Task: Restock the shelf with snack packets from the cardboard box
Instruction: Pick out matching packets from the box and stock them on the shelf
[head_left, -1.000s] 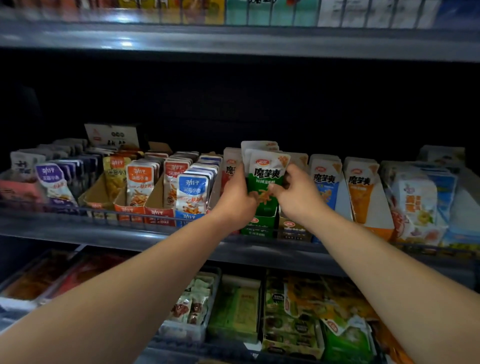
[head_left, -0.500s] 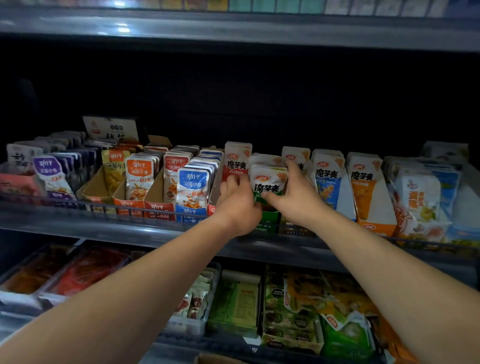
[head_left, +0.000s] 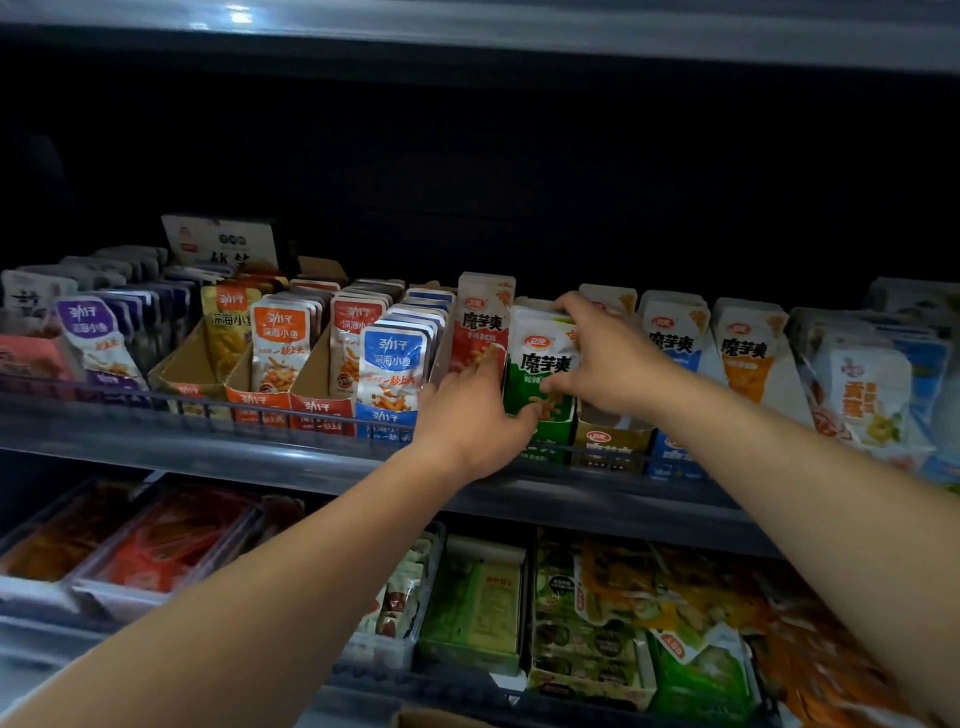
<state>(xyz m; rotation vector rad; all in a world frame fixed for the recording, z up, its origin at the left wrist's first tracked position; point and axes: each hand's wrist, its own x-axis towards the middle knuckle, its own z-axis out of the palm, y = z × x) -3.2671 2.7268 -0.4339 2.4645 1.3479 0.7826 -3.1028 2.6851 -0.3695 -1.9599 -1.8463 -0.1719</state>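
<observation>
Reaching to the middle shelf (head_left: 260, 457), both hands hold a green packet (head_left: 537, 358) that stands upright at the front of its row, its lower end inside a green carton (head_left: 545, 449), just beside a red packet (head_left: 480, 325) on its left and a brown carton (head_left: 610, 447) on its right. The left hand (head_left: 470, 415) curls closely round the packet's lower left edge with the thumb at the bottom corner. The right hand (head_left: 605, 358) pinches it from the upper right, fingers hooked over the top and thumb pressed on the front.
</observation>
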